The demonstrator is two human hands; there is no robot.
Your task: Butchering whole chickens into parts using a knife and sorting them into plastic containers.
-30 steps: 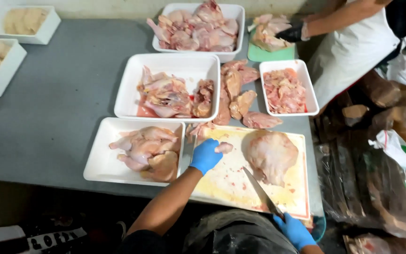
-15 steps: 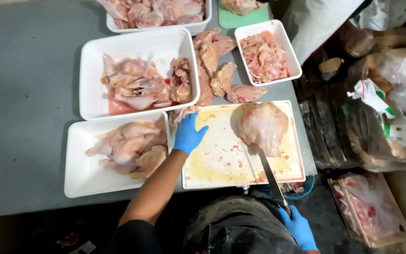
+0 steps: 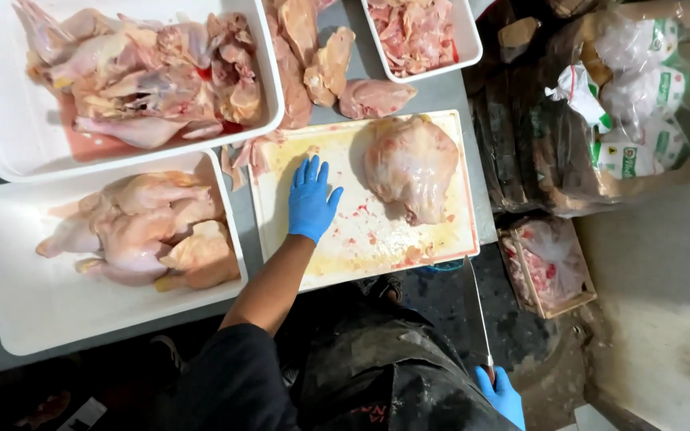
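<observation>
On the grey table (image 3: 441,92), the left hand (image 3: 311,199) lies flat and open on the wet cutting board (image 3: 361,239) beside the chicken carcass (image 3: 411,166); the right hand (image 3: 503,393), off the table's edge, is closed on the knife (image 3: 479,307). The slick board could let the carcass slide toward the blade.

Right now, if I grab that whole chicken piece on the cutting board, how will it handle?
The raw chicken looks glossy and wet, so it is probably slippery. It slumps in a rounded mound, so it would likely sag when lifted. On the smeared cutting board, a push would probably slide it.
</observation>
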